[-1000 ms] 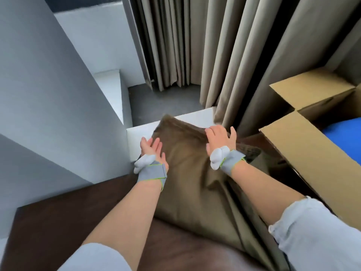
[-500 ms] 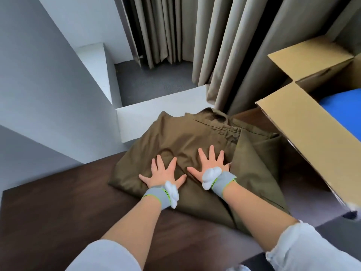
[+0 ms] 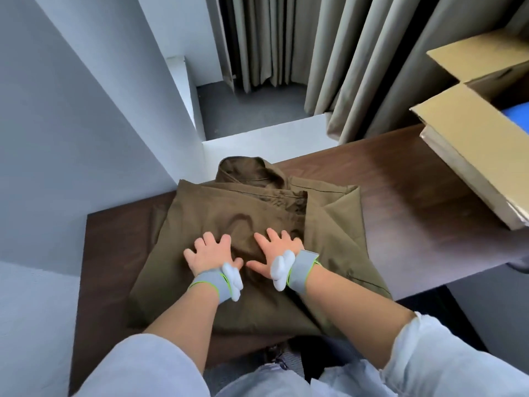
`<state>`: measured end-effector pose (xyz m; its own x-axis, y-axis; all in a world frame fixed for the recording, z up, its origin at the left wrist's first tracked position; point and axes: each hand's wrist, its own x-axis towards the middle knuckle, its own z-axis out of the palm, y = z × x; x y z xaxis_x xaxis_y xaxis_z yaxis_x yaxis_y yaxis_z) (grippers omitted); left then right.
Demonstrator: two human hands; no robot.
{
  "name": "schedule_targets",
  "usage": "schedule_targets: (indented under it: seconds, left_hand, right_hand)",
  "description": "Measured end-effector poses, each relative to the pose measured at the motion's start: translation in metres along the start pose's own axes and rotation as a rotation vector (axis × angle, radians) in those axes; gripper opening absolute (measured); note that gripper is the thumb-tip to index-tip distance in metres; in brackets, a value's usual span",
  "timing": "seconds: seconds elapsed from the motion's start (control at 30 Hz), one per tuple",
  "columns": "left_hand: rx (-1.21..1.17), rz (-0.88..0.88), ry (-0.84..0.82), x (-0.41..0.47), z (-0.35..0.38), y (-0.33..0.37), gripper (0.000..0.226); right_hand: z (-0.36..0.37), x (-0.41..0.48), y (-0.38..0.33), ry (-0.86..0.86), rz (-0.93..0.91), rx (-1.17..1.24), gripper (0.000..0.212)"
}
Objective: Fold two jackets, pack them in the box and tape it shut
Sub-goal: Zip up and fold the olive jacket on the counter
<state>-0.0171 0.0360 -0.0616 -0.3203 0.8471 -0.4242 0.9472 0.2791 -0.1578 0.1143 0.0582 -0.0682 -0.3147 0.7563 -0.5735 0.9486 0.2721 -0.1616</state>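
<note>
Left of the cardboard box (image 3: 458, 144), on the bench (image 3: 415, 196), liable to spring open or slip off the near edge when lifted, being puffy and right at that edge: olive-brown jacket (image 3: 243, 213), folded to a rough rectangle, collar showing, pressed flat under spread fingers (image 3: 212, 239) of left hand (image 3: 210, 253) and right hand (image 3: 276, 247).
</note>
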Motion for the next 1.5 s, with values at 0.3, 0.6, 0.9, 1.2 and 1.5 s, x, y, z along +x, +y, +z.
schedule_targets:
  seconds: [0.3,0.6,0.9,1.2,1.5]
  left_hand:
    - [-0.081,0.651,0.125,0.015,-0.039,0.116,0.062]
    - [0.118,0.700,-0.084,0.036,-0.053,0.176,0.061]
    - [0.098,0.374,0.048,0.058,-0.081,0.179,0.029]
    - [0.045,0.276,-0.049,0.075,-0.079,0.186,0.035]
    - [0.126,0.427,-0.334,0.080,-0.090,0.192,0.014]
  right_hand:
    - [-0.051,-0.054,0.090,-0.144,0.209,-0.419,0.075]
    - [-0.097,-0.049,0.189,0.115,0.286,0.114,0.036]
    - [-0.107,-0.019,0.201,-0.026,0.114,0.259,0.045]
    - [-0.135,-0.009,0.221,-0.310,0.009,0.211,0.043]
    - [-0.104,0.004,0.211,-0.176,0.083,-0.151,0.096]
